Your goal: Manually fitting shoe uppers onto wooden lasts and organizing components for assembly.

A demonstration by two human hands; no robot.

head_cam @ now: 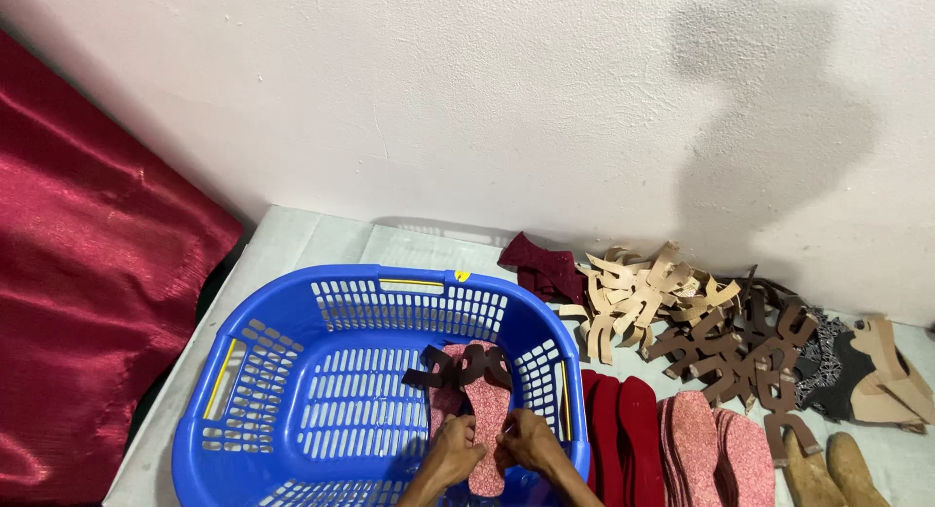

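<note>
Presently, catalogued from the left edge of the bench to the right:

Red cloth (93, 273): shiny drape hanging off the bench's left edge, well apart from my hands.

Blue basket (292, 390): slotted plastic laundry basket on the left half of the bench, near its front edge; both my hands reach down into its right end.

Left hand (456, 451): fingers curled shut on the near, heel end of the insole, from its left side.

Insole (484, 410): speckled pink sole piece inside the basket by its right wall; long axis runs straight away from me, toe toward the wall. It lies between my hands and extends beyond them.

Dark strap (458, 366): brown cut-out piece lying across the insole's far end, beyond both hands; neither hand touches it.

Right hand (531, 441): fingers closed on the insole's heel from the right, touching or nearly touching my left hand. Both hands are equally near.

Red soles (623, 429): row standing just beside the basket's right wall.

Pink soles (716, 449): stack next along the front edge.

Tan straps (638, 298): heap near the back edge.

Brown straps (750, 356): heap just right of the tan ones.

Tan shoe parts (828, 468): toward the right front corner.
</note>
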